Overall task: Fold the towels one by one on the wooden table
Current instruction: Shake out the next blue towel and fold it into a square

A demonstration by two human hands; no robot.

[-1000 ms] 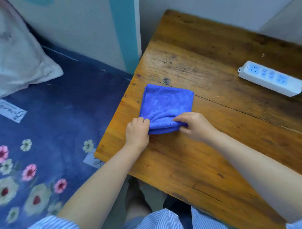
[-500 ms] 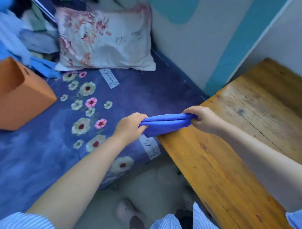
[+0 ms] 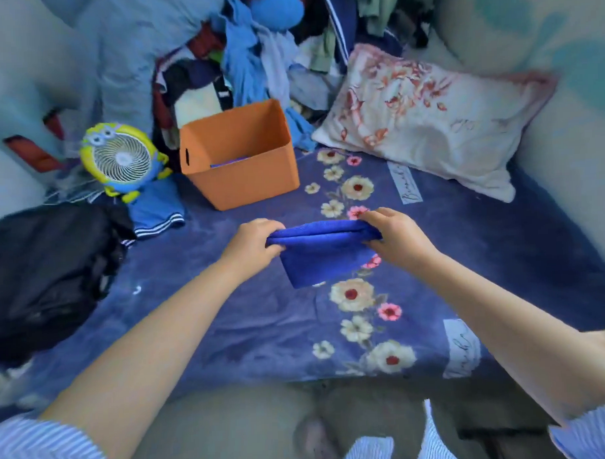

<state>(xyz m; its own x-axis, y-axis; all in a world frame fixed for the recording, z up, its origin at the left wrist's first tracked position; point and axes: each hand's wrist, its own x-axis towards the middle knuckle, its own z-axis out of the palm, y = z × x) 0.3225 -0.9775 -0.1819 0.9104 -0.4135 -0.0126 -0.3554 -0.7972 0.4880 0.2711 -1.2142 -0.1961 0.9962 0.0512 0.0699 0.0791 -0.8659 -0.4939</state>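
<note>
Blue microfibre towel, folded into a thick rectangle (image 3: 324, 251), is hanging between my two hands above the bed, clear of the wooden table, which is lying outside the view. My left hand (image 3: 252, 243) is pinching the towel's upper left corner, fingers curled closed over the folded edge. My right hand (image 3: 395, 238) is clamping the upper right corner the same way, thumb under and fingers (image 3: 374, 217) on top. The top edge is stretching level between both grips, and the lower part is drooping toward me. Beneath the towel, the dark blue fleece blanket with printed cream and pink flowers (image 3: 501, 256) is covering the bed. Beyond my hands, the orange rectangular plastic bin with a slot handle (image 3: 244, 162) is sitting upright on the blanket, and something blue is showing low inside it, too little to identify. Just left of the bin, the yellow and blue cartoon-shaped desk fan with a white grille (image 3: 122, 161) is standing, tilted slightly. To the right, the white pillow with a red floral print (image 3: 427, 122) is leaning against the wall. Behind the bin, the heap of mixed loose clothing (image 3: 253, 52) is piling up. At far left, the black mesh bag (image 3: 52, 272) is lying on the blanket.
</note>
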